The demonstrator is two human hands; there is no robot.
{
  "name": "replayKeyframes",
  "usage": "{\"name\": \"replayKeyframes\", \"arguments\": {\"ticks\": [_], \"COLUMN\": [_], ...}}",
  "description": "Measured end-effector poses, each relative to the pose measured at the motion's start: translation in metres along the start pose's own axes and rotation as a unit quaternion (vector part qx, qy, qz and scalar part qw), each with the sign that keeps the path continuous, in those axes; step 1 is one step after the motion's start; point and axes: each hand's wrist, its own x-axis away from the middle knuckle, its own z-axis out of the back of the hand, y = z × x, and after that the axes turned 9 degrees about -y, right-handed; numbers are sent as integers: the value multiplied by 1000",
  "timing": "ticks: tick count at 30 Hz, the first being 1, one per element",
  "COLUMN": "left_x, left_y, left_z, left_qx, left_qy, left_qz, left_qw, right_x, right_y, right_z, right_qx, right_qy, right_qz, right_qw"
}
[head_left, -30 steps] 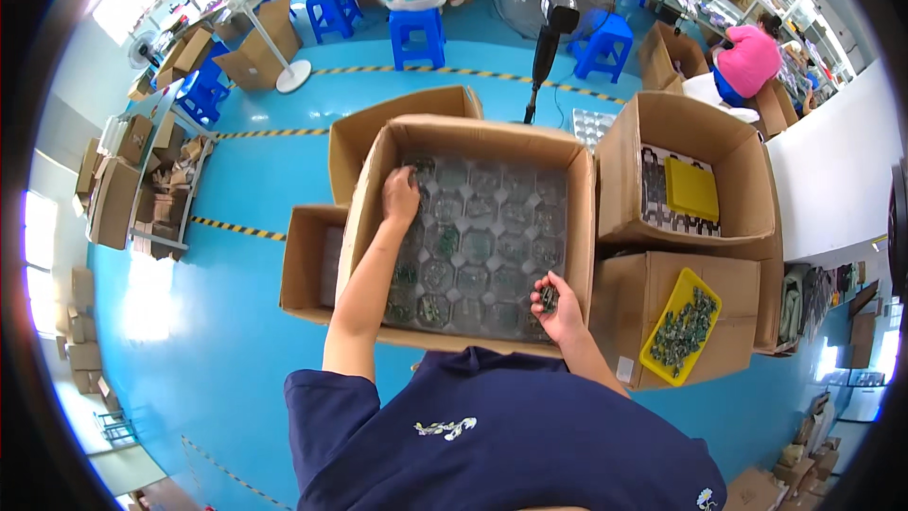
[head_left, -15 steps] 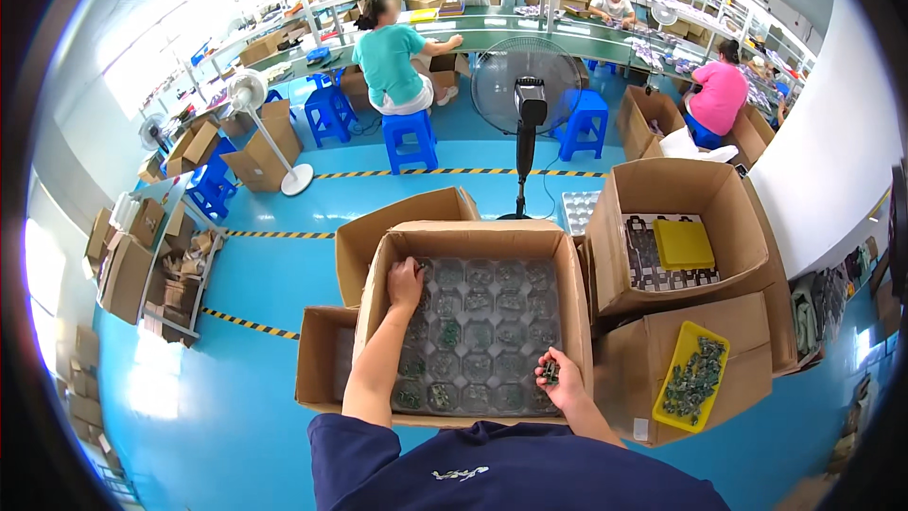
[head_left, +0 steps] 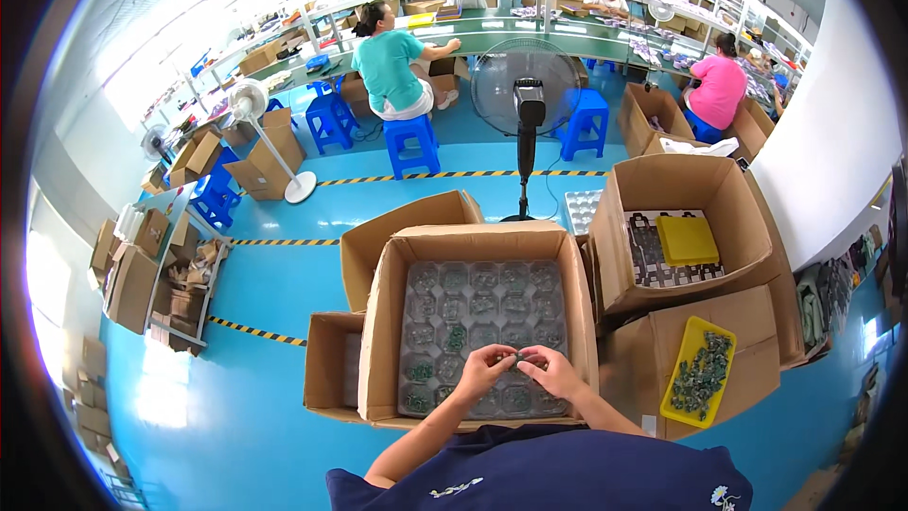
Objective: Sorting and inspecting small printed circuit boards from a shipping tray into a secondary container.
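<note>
My left hand (head_left: 484,371) and my right hand (head_left: 552,376) meet above the near part of a clear plastic tray (head_left: 465,330). Their fingertips are closed together on a small green circuit board (head_left: 517,358), largely covered by the fingers. Whether more boards sit in my right palm cannot be seen. The tray has rows of rounded compartments and lies inside an open cardboard box (head_left: 378,322). Green pieces (head_left: 457,337) show in several compartments. To the right, a yellow tray (head_left: 672,401) with a heap of small green boards (head_left: 702,376) rests on a closed carton.
An open carton (head_left: 738,237) with a yellow tray (head_left: 688,239) inside stands at the right. Other cartons (head_left: 331,364) touch the box's left side. Beyond it stands a black fan (head_left: 527,123). Co-workers (head_left: 388,71) sit at a long green bench (head_left: 492,30).
My left hand has come from the tray's far left corner toward me and rightward, joining my right hand. The right hand, which held green pieces, has shifted slightly left.
</note>
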Motion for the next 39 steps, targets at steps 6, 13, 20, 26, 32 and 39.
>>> {"name": "replayKeyframes", "arguments": {"ticks": [6, 13, 20, 26, 32, 39], "left_x": [0, 4, 1, -2, 0, 8], "left_y": [5, -7, -3, 4, 34, 37], "left_z": [-10, -10, -12, -28, -34, -57], "left_qx": [101, 45, 53, -130, -80, -216], "left_qy": [-16, 16, 10, 125, 167, 20], "left_qz": [0, 88, 62, 6, -186, -205], "left_qw": [995, 995, 997, 984, 965, 954], "right_x": [3, 13, 9, 8, 12, 10], "right_y": [12, 16, 7, -11, -5, -3], "right_z": [13, 6, 0, -21, 2, 2], "right_qx": [83, 89, 185, 289, -337, -584], "right_qy": [83, 83, 146, 263, 108, -30], "right_qz": [23, 46, 50, 26, 9, -64], "right_qw": [993, 992, 971, 920, 935, 809]}}
